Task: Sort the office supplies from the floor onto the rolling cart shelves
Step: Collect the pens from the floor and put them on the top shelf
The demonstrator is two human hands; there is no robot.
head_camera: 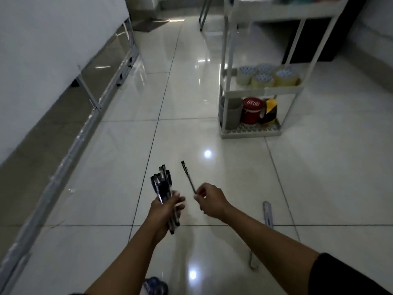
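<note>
My left hand (167,206) grips a bundle of several black-capped pens (162,184), caps pointing away from me. My right hand (210,199) pinches the lower end of a single black pen (188,176), held just right of the bundle. The white rolling cart (262,90) stands ahead on the right. Its middle shelf carries several rolls of clear tape (265,76). Its bottom shelf holds a grey cup (230,113), a red tin (253,110) and a yellow-black tape roll (269,111).
A grey utility knife (268,213) lies on the tiled floor right of my right forearm. A small metal hook-like item (253,264) lies nearer me, and a blue object (155,285) sits at the bottom edge. A white board on metal legs (89,77) lines the left.
</note>
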